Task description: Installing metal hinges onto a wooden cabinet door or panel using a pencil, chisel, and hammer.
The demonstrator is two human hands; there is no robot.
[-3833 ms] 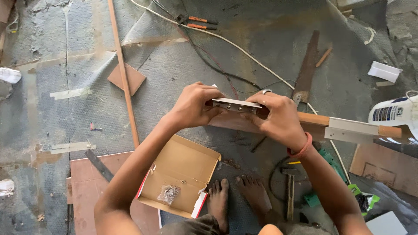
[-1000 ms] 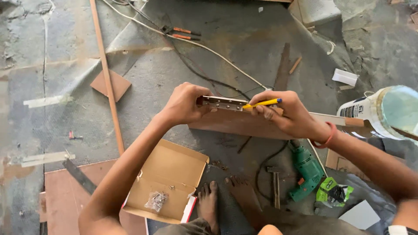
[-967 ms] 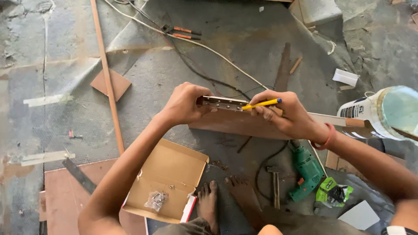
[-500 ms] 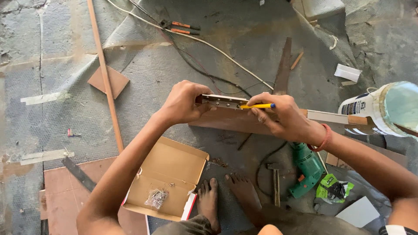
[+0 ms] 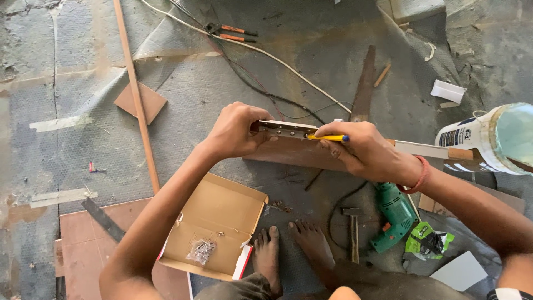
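Both hands are gripping: the left hand is clenching one end of a metal rail, a slim silvery strip with small holes, lying along the top edge of a wooden board. At the rail's other end, the right hand is pinching a yellow pencil against it. Below the board, an open cardboard box is holding a small clear bag of screws. Right of the board, a white jar with a dark label is lying near a green drill.
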